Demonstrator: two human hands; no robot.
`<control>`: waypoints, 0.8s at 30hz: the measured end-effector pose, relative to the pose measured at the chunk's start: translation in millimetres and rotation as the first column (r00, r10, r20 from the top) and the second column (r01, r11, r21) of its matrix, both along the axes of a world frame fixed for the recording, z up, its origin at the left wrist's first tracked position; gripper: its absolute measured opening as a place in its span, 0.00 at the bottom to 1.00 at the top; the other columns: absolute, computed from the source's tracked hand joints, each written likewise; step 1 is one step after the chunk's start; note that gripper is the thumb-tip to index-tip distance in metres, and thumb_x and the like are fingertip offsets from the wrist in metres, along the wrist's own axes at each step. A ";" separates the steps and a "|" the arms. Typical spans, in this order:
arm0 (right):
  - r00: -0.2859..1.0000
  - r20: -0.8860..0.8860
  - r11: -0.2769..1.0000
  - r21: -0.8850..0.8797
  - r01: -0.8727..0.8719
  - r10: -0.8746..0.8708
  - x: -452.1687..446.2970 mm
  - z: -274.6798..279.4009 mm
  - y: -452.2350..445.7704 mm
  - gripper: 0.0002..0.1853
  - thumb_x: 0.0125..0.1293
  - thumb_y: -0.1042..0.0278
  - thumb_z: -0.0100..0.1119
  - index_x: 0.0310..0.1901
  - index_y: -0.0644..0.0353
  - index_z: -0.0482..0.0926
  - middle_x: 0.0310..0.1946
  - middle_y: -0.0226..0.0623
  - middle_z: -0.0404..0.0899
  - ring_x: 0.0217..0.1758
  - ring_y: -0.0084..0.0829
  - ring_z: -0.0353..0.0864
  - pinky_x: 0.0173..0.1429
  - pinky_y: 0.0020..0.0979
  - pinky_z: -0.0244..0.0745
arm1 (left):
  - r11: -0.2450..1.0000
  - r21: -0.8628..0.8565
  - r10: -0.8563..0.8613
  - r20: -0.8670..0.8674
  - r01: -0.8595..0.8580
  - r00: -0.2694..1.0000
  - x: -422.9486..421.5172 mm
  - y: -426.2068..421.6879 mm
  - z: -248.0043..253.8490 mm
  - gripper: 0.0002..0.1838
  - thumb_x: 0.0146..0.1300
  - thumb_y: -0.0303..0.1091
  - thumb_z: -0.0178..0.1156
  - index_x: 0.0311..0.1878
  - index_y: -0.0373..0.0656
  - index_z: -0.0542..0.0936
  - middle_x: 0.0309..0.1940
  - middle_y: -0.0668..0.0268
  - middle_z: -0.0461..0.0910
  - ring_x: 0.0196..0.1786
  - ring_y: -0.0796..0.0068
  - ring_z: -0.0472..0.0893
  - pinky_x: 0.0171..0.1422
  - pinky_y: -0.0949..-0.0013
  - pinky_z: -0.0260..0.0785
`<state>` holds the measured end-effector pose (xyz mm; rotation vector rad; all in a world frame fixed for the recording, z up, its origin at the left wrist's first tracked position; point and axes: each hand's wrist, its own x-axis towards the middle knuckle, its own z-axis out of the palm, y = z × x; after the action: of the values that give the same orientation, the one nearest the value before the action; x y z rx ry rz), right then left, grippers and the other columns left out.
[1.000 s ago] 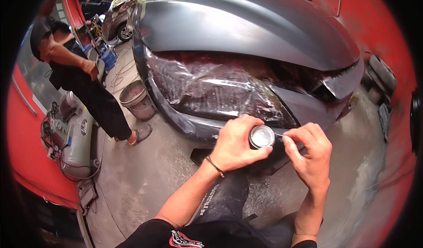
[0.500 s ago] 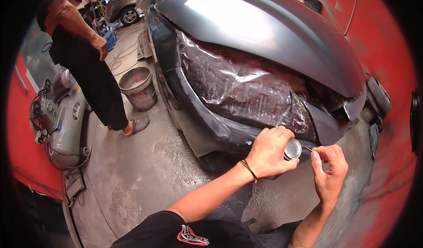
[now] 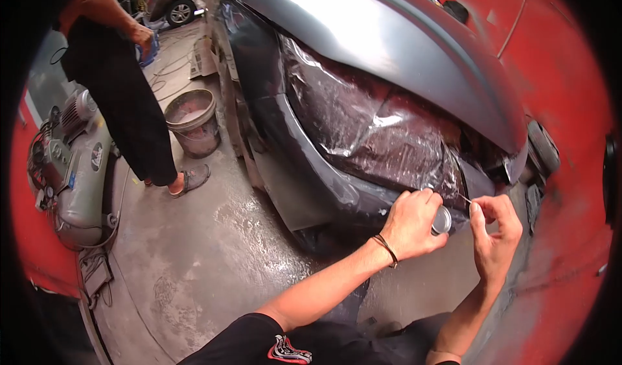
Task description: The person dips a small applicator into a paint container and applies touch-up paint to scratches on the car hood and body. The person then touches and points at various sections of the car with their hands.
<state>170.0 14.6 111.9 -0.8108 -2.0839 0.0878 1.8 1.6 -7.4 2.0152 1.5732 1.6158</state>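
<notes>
My left hand [image 3: 413, 223], with a dark cord on its wrist, is closed around a small round tin [image 3: 442, 220]. The tin's silvery circular end faces me; the rest is hidden by my fingers. Just to its right, my right hand [image 3: 497, 232] pinches a thin stick [image 3: 465, 198] between thumb and forefinger. The stick's tip points up and left, apart from the tin. Both hands are in front of the dark grey car bumper [image 3: 337, 190], below a headlight opening covered with crinkled plastic film [image 3: 369, 125].
A dirty bucket [image 3: 198, 126] stands on the wet-looking floor at left. Beside it is another person [image 3: 120, 86] in dark trousers, near an air compressor [image 3: 87, 170]. Hoses trail over the floor. The smooth hood [image 3: 389, 34] rises ahead, with a red wall [image 3: 557, 60] at right.
The view has shifted, so the bucket and the person appear further left. My right hand has risen slightly, and more of the thin stick shows above its fingers. The left hand keeps the tin.
</notes>
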 end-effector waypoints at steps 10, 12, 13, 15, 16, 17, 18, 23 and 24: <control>0.962 0.272 0.999 -0.033 0.041 -0.031 11.1 -11.9 7.6 0.06 0.68 0.77 0.75 0.43 0.62 0.87 0.37 0.40 0.85 0.40 0.42 0.87 0.48 0.42 0.82 | 0.998 0.067 -0.003 0.025 0.001 1.000 -0.6 5.8 -4.4 0.29 0.50 0.43 0.80 0.54 0.39 0.85 0.46 0.53 0.87 0.51 0.47 0.88 0.57 0.47 0.78; 0.957 0.287 0.999 -0.004 0.049 -0.046 9.7 -8.3 4.7 0.06 0.68 0.75 0.75 0.43 0.61 0.87 0.37 0.39 0.86 0.41 0.41 0.87 0.49 0.42 0.82 | 0.997 0.079 0.003 0.029 -0.005 1.000 -1.7 3.6 0.8 0.29 0.49 0.41 0.81 0.53 0.38 0.86 0.45 0.52 0.88 0.50 0.45 0.89 0.56 0.47 0.80; 0.953 0.298 0.998 0.000 0.060 -0.057 12.1 -11.8 6.2 0.06 0.68 0.73 0.76 0.42 0.60 0.87 0.36 0.38 0.85 0.41 0.41 0.87 0.49 0.42 0.81 | 0.999 0.051 0.006 0.041 -0.008 0.999 -0.4 2.9 2.1 0.29 0.49 0.42 0.82 0.53 0.38 0.86 0.46 0.51 0.88 0.50 0.44 0.89 0.56 0.47 0.81; 0.950 0.306 0.998 -0.004 0.065 -0.061 12.7 -14.2 5.9 0.04 0.69 0.76 0.75 0.43 0.63 0.89 0.35 0.39 0.84 0.38 0.36 0.87 0.46 0.36 0.82 | 0.999 0.042 0.026 0.019 -0.027 0.999 -0.8 3.5 0.9 0.30 0.50 0.43 0.83 0.55 0.37 0.87 0.49 0.51 0.89 0.51 0.44 0.90 0.58 0.47 0.81; 0.956 0.289 0.998 -0.017 0.059 -0.052 12.5 -16.8 6.5 0.04 0.69 0.76 0.75 0.43 0.63 0.89 0.34 0.38 0.84 0.38 0.35 0.87 0.45 0.36 0.82 | 0.998 0.053 0.031 0.014 -0.031 0.999 0.0 3.5 -0.4 0.30 0.51 0.43 0.83 0.55 0.37 0.87 0.50 0.52 0.89 0.52 0.46 0.90 0.59 0.47 0.81; 0.955 0.289 0.997 -0.028 0.073 -0.062 13.1 -18.5 6.3 0.04 0.68 0.76 0.75 0.43 0.63 0.89 0.34 0.38 0.84 0.38 0.34 0.87 0.45 0.36 0.82 | 0.999 0.043 0.025 0.014 -0.025 1.000 0.4 3.4 -0.4 0.30 0.52 0.43 0.83 0.55 0.37 0.87 0.50 0.52 0.89 0.53 0.46 0.89 0.60 0.48 0.81; 0.956 0.285 0.996 -0.039 0.082 -0.067 12.8 -20.1 6.1 0.05 0.67 0.76 0.75 0.42 0.63 0.89 0.34 0.38 0.84 0.38 0.34 0.87 0.45 0.36 0.82 | 0.999 0.034 0.024 0.010 -0.024 1.000 0.1 2.9 -0.3 0.30 0.52 0.43 0.82 0.55 0.37 0.87 0.50 0.53 0.89 0.53 0.47 0.89 0.61 0.48 0.80; 0.949 0.308 0.997 -0.029 0.076 -0.063 15.1 -25.5 10.9 0.05 0.66 0.75 0.75 0.42 0.60 0.89 0.34 0.36 0.84 0.39 0.35 0.87 0.44 0.37 0.83 | 0.999 0.029 0.026 -0.007 -0.026 1.000 0.0 3.1 0.6 0.29 0.53 0.43 0.81 0.56 0.37 0.86 0.50 0.53 0.89 0.53 0.47 0.89 0.61 0.48 0.80; 0.950 0.307 0.997 -0.029 0.075 -0.063 15.0 -28.4 11.9 0.05 0.66 0.73 0.75 0.41 0.58 0.89 0.34 0.35 0.84 0.39 0.37 0.87 0.45 0.39 0.83 | 0.999 0.025 0.026 -0.010 -0.026 1.000 0.0 3.0 0.3 0.29 0.53 0.42 0.81 0.56 0.37 0.86 0.50 0.53 0.88 0.53 0.47 0.89 0.61 0.49 0.80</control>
<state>185.0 26.5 83.5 -0.9715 -2.3467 -0.0375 1.8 4.7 -7.1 2.0267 1.5976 1.6452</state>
